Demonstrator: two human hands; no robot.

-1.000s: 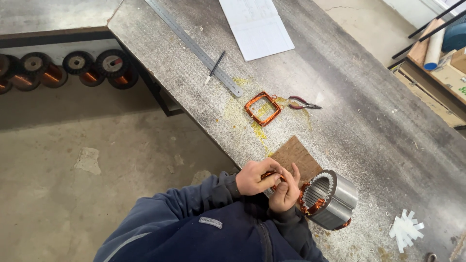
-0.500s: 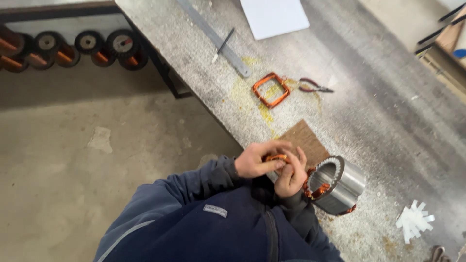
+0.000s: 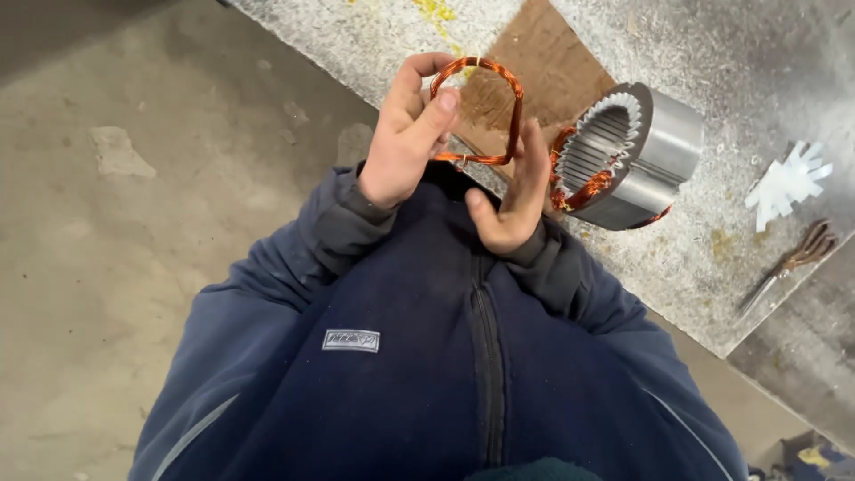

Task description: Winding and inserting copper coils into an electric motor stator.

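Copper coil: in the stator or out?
Out. The coil is held in the air between the left hand and right hand, apart from the stator lying on its side on the bench.

A dark navy zip-up jacket (image 3: 427,356); small grey chest patch (image 3: 351,340); ribbed darker cuffs (image 3: 343,223); bare hands.
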